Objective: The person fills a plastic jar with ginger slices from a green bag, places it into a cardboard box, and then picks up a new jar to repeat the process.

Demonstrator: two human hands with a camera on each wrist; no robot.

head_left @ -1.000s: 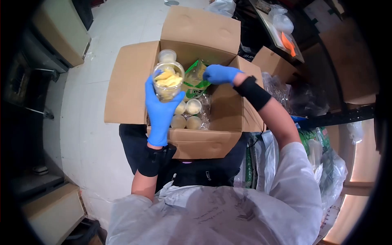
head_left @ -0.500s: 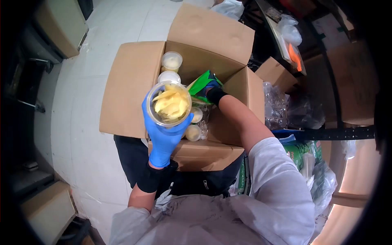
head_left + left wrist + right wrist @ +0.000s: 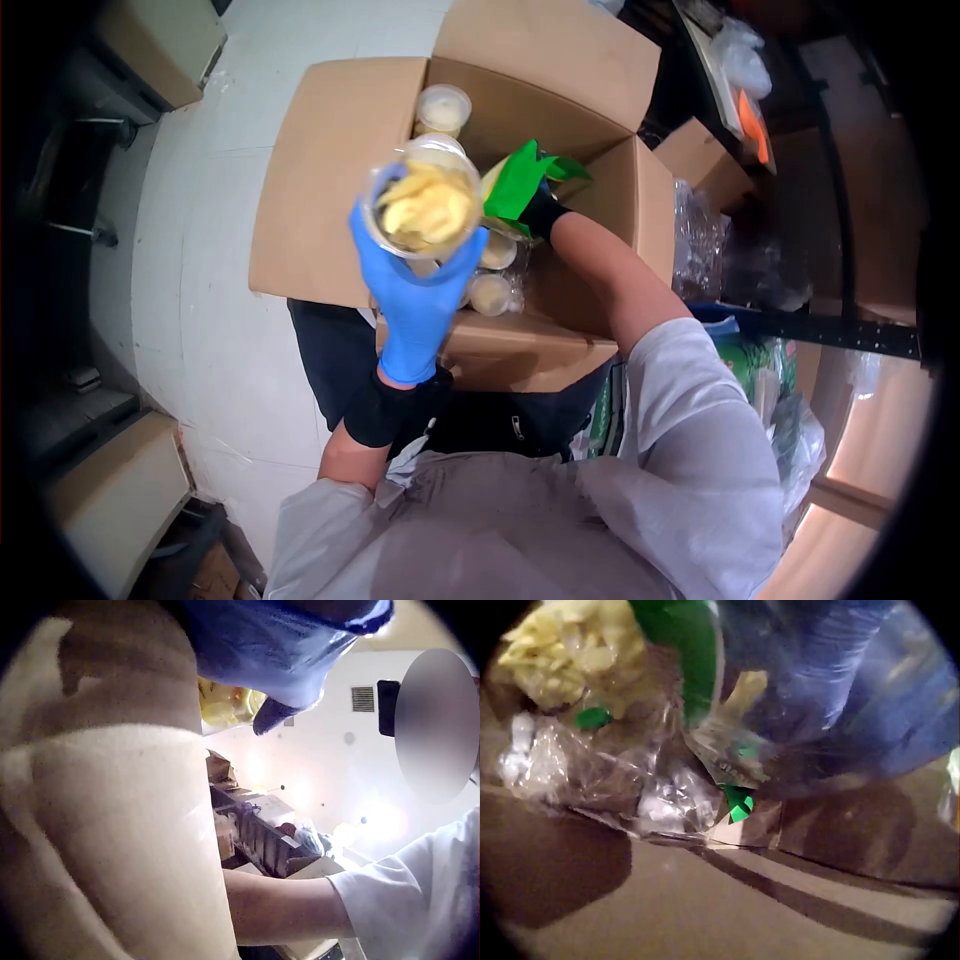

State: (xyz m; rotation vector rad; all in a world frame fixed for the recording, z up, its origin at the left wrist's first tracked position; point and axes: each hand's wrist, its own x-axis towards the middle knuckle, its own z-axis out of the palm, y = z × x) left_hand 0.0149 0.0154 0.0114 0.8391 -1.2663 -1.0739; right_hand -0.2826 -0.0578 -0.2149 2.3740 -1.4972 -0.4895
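In the head view, my blue-gloved left hand [image 3: 415, 315] grips a clear round cup [image 3: 428, 208] of yellow slices, held above the left side of an open cardboard box [image 3: 335, 180]. The left wrist view shows the same glove [image 3: 262, 649] around the cup [image 3: 225, 703]. My right hand reaches into a green bag [image 3: 517, 188] inside the box, mostly hidden from above. From the right wrist, the blue glove [image 3: 840, 682] shows behind clear plastic, with yellow pieces [image 3: 577, 652] beside it; its finger pose is unclear.
Several small cups [image 3: 443, 108] stand in the box, some near its front edge, beside crinkled clear plastic [image 3: 675, 806]. A shelf with a plastic bag [image 3: 742, 62] and an orange object [image 3: 753, 125] is at the upper right. Cardboard [image 3: 703, 165] leans right of the box.
My right hand has gone from the bag's edge down into it, and the green top now stands up around the wrist. My left hand still holds the cup, which has moved slightly.
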